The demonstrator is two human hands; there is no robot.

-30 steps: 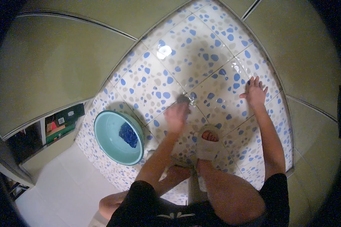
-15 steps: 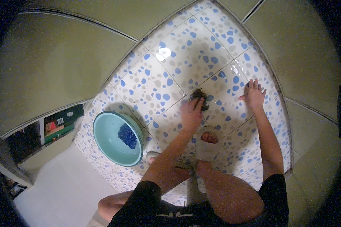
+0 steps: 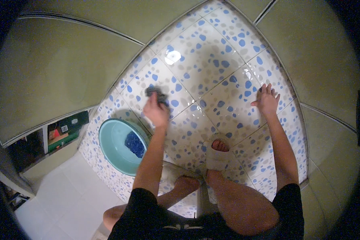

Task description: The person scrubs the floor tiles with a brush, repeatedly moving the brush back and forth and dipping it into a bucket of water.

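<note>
My left hand [image 3: 156,113] is closed on a dark, crumpled rag [image 3: 156,95], pressing it to the wet tiled floor [image 3: 196,76]. Both are slightly smeared by motion, so the rag's weave does not show. To the right, my right hand [image 3: 267,101] lies on the tiles with its fingers spread, holding nothing. A teal basin [image 3: 110,150] stands at the left beside my left forearm. Inside it lies a blue, rough-textured thing [image 3: 135,144], whose kind I cannot make out.
Olive-green panels [image 3: 72,60] border the floor on the far sides. At the left, an open shelf holds a green box [image 3: 68,130]. My foot in a light slipper [image 3: 218,158] rests on the tiles between my arms. White tiles [image 3: 68,200] lie at the lower left.
My left hand has swept the rag leftward across the floor, from the middle to near the basin. My right hand has stayed in place.
</note>
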